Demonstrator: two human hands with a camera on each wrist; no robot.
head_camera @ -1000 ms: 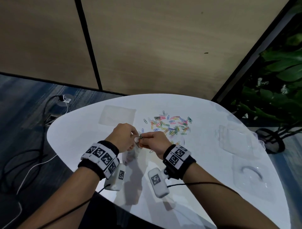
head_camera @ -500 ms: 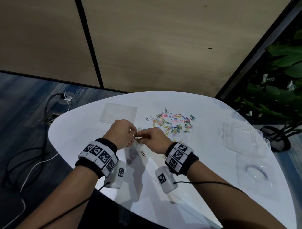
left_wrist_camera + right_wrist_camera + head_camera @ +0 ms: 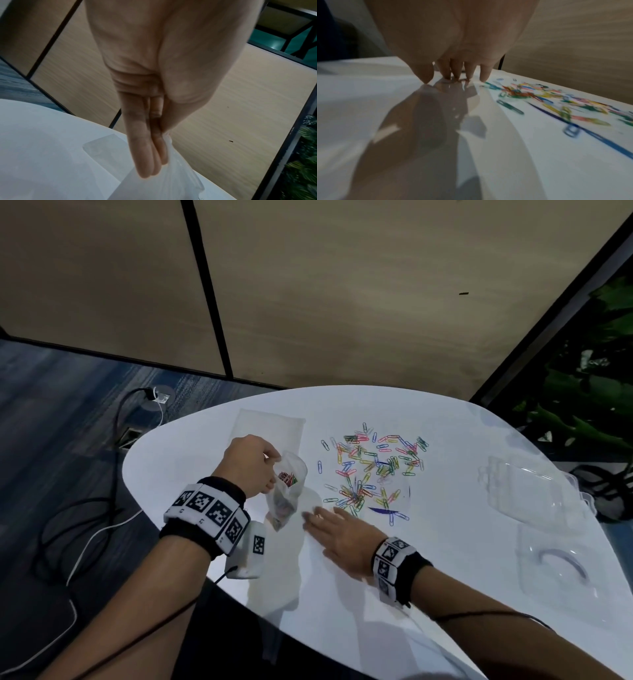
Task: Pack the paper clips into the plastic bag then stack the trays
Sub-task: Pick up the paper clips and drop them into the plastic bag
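Left hand: while our left hand (image 3: pixel 251 467) pinches the rim of the plastic bag (image 3: pixel 286 491), the bag hangs open above the table (image 3: pixel 445 594), a few clips inside.
Right hand: our right hand (image 3: pixel 344 537) lies flat, fingers spread, holding nothing, beside the scatter.
Paper clips: we see paper clips (image 3: pixel 373 470) strewn mid-table.
Trays: our two clear trays (image 3: pixel 527 494) lie unstacked at right.

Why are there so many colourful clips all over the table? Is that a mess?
Yes, a bit. Most paper clips still lie scattered loose on the white table, outside the plastic bag the left hand pinches; only a few are inside. There is also a blue pen-like streak on the table near the right hand.
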